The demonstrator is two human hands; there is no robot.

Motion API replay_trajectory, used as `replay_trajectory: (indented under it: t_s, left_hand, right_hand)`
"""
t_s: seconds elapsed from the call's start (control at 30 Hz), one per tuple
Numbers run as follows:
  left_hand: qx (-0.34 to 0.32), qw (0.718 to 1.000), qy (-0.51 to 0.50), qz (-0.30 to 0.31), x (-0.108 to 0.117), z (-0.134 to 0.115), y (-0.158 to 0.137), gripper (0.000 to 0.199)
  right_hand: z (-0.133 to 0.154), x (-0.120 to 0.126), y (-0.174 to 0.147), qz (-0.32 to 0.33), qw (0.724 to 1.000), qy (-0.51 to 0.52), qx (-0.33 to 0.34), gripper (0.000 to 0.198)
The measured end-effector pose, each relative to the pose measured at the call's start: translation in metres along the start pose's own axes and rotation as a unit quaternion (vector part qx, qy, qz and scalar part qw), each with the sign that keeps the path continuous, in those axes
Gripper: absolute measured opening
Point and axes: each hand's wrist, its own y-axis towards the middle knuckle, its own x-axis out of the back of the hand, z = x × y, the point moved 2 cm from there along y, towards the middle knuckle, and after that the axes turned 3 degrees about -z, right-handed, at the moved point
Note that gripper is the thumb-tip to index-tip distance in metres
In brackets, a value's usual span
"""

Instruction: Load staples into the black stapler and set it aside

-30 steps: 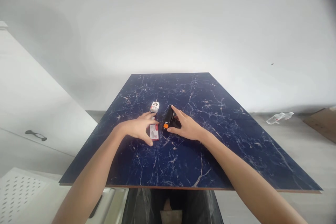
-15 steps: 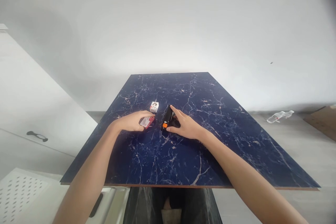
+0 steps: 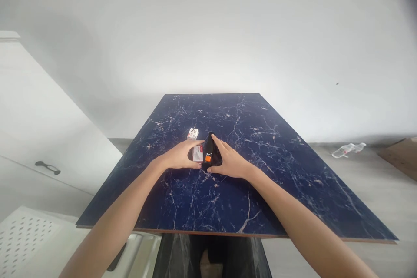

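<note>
My left hand [image 3: 183, 154] grips a small red and white box [image 3: 198, 153] between thumb and fingers. Right beside that box is a long black stapler-like object [image 3: 209, 151] with an orange part at its near end. My right hand [image 3: 230, 159] holds this black object from the right, fingers at its far end and thumb at its near end. A second small white box [image 3: 193, 134] with a dark printed picture stands just beyond my left fingers. The palm side of my right hand is partly in shadow.
Everything sits on a dark blue marble-patterned table [image 3: 215, 208], its far edge near a white wall. A white cabinet [image 3: 48, 117] stands on the left. Clear plastic bottles [image 3: 348, 150] and a cardboard box [image 3: 400, 156] lie on the floor to the right.
My left hand has moved right with the red and white box, bringing it up against the black stapler-like object. My right hand stays around that object, slightly nearer in view.
</note>
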Motion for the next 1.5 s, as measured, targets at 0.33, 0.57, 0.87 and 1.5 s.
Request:
replay_trajectory:
  t_s: [0.33, 0.57, 0.87, 1.5]
  left_hand:
    - [-0.01, 0.997, -0.071, -0.014, -0.012, -0.014, 0.001, 0.099]
    - [-0.079, 0.993, -0.007, -0.087, -0.016, -0.005, 0.007, 0.067]
    - [0.024, 0.983, 0.036, -0.177, -0.005, 0.038, 0.029, 0.05]
    - [-0.031, 1.0, 0.005, 0.004, -0.007, 0.004, 0.0, 0.109]
  right_hand:
    - [-0.003, 0.002, 0.001, -0.006, 0.999, 0.023, 0.025, 0.119]
    - [0.003, 0.005, 0.0, -0.004, 0.999, 0.023, 0.024, 0.116]
    - [0.01, 0.01, -0.001, 0.02, 1.0, 0.006, -0.001, 0.113]
    - [0.005, 0.006, -0.001, 0.004, 1.0, 0.021, 0.017, 0.114]
